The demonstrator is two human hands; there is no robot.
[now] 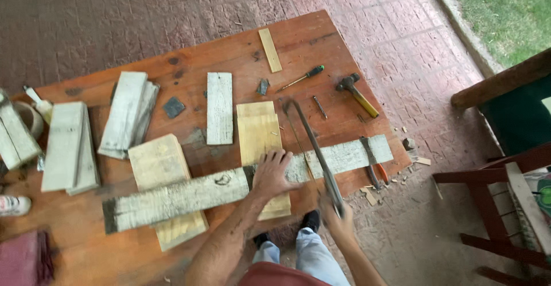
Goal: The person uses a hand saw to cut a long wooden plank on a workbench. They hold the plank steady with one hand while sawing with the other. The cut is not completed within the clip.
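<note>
A long weathered grey plank [189, 197] lies across the near part of a reddish wooden table [195, 62], resting on two pale boards. My left hand [271, 173] presses flat on the plank near its middle, fingers spread. My right hand [336, 214] is closed on the handle of a hacksaw [313, 142], whose frame reaches away from me over the plank just right of my left hand. The blade sits at the plank; I cannot tell how deep it is.
Stacks of grey boards [127, 113] and a single grey board [220, 107] lie on the table. A hammer [357, 93], a green-handled screwdriver [301, 78], a pale strip [270, 49] and pliers [372, 168] are at the right. A wooden chair [505, 205] stands at the right on the brick floor.
</note>
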